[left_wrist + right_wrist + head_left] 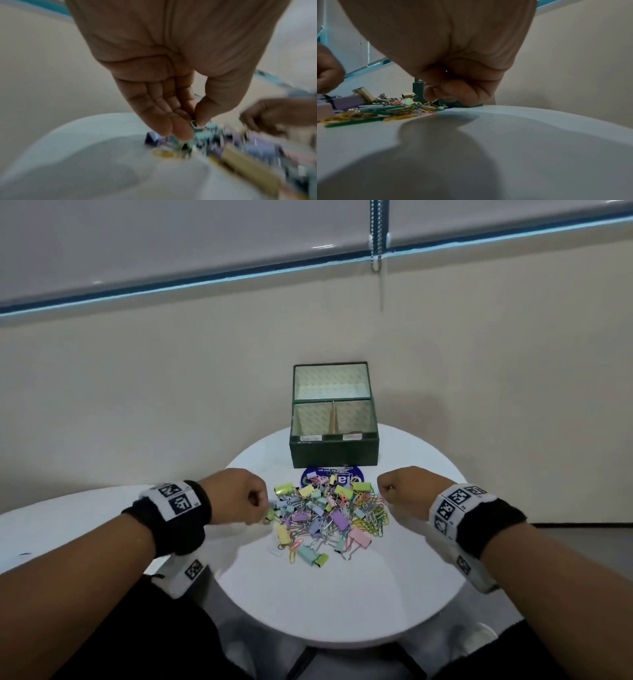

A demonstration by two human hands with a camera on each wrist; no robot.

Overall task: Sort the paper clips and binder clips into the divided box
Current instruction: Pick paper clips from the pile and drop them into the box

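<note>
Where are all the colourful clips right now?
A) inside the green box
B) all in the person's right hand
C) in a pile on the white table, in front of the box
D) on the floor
C: the head view shows the pile of paper clips and binder clips lying on the round white table in front of the green divided box, whose visible compartment floors look bare.

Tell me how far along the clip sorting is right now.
Nothing looks sorted yet: the compartments of the green divided box look empty as far as the head view shows. In hand: the left hand pinches a small clip at the pile's edge; the right hand is curled beside the pile, holding nothing visible. Left: the whole mixed pile of paper clips and binder clips on the white table.
</note>
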